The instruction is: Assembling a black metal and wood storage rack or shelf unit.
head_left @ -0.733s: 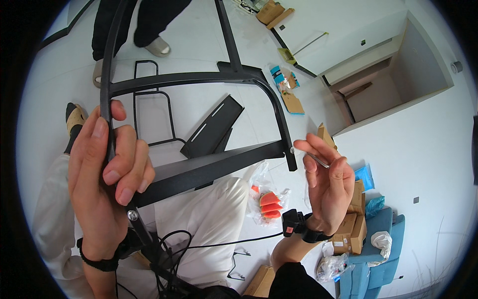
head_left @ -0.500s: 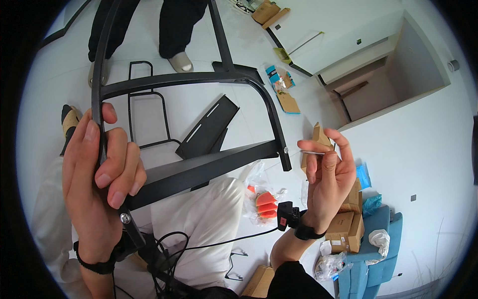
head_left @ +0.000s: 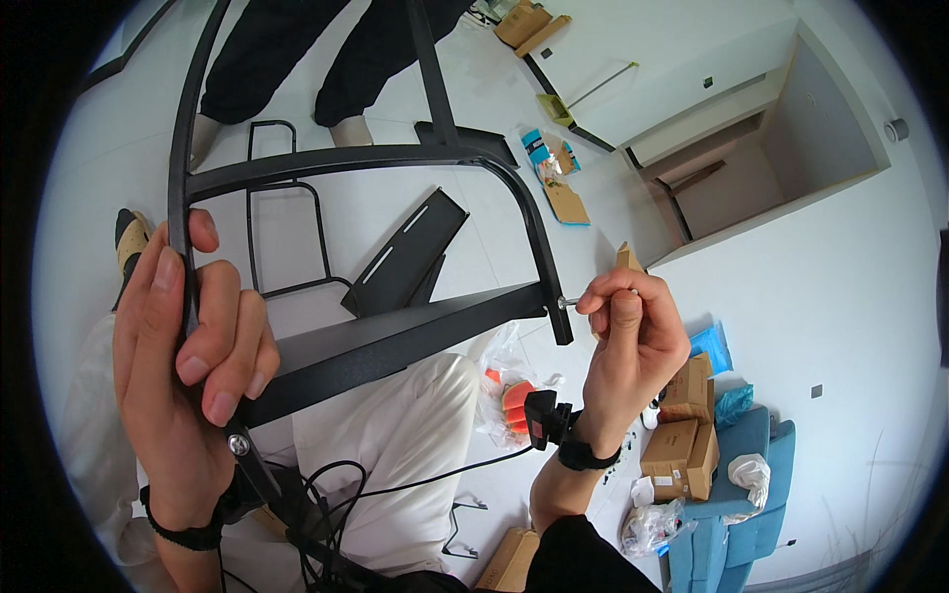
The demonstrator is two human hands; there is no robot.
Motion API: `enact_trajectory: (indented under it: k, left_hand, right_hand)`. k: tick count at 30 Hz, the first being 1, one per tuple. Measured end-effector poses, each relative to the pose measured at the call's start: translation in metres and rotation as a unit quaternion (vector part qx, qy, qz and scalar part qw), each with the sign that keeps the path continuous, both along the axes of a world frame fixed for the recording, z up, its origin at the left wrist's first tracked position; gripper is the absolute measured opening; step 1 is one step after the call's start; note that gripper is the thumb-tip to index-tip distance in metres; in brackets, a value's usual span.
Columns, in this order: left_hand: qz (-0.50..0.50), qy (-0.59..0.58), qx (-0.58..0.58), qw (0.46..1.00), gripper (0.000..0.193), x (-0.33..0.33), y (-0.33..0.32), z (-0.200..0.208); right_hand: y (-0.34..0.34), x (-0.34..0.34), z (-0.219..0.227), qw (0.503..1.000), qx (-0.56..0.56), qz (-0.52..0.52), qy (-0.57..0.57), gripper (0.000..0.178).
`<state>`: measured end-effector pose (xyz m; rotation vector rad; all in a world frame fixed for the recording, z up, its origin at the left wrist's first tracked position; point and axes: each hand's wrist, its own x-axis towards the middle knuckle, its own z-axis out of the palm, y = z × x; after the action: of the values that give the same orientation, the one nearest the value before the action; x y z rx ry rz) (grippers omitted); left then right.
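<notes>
A black metal frame [head_left: 395, 361] with a flat crossbar and curved tubes stands in front of me. Around its left upright tube, my left hand [head_left: 193, 346] has its fingers wrapped. A silver bolt head [head_left: 238, 445] shows just below that hand. At the frame's right end, my right hand [head_left: 633, 326] pinches a thin silver hex key [head_left: 569, 301]. The key's tip meets the bolt on the short right leg; the fingers hide most of the key. Both wrists wear black straps, and a small black device sits at the right one.
Black metal panels [head_left: 410, 252] and a thin black wire frame [head_left: 287, 208] lie on the white floor. Another person's legs [head_left: 341, 74] stand beyond. Bagged watermelon slices [head_left: 518, 405] lie near my knee. Cardboard boxes [head_left: 672, 457] and a blue sofa [head_left: 756, 514] are at right.
My right hand has moved left and closed its fingers, bringing the hex key to the bolt. The frame has shifted slightly left with my left hand. The other person's legs have moved.
</notes>
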<state>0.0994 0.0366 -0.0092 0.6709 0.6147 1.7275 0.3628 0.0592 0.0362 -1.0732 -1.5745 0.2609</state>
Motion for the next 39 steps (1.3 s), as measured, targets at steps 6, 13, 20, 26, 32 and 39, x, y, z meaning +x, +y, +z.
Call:
enact_trajectory:
  k: [6, 13, 20, 26, 32, 39]
  left_hand:
    - [0.000, 0.002, 0.003, 1.000, 0.032, 0.001, 0.000, -0.001]
    - [0.002, -0.002, -0.018, 1.000, 0.030, 0.005, -0.003, 0.005]
    - [-0.012, -0.031, 0.009, 0.999, 0.028, 0.003, -0.002, 0.001]
    - [-0.014, -0.033, -0.001, 0.999, 0.027, 0.005, -0.003, 0.004]
    - [-0.029, -0.049, 0.000, 0.998, 0.024, 0.005, -0.005, 0.005]
    - [-0.045, -0.052, 0.009, 0.998, 0.028, 0.001, -0.003, 0.004]
  right_hand:
    - [0.000, -0.010, 0.004, 0.996, 0.027, -0.030, -0.080, 0.010]
    - [-0.005, -0.019, -0.001, 0.973, 0.086, -0.116, -0.180, 0.013]
    - [-0.012, -0.033, -0.008, 0.982, 0.048, -0.144, -0.113, 0.025]
    - [-0.006, -0.049, -0.011, 0.977, 0.068, -0.174, -0.101, 0.028]
    - [-0.003, -0.051, -0.020, 0.975, 0.096, -0.188, -0.062, 0.029]
    - [0.006, -0.056, -0.026, 0.974, 0.114, -0.196, 0.003, 0.037]
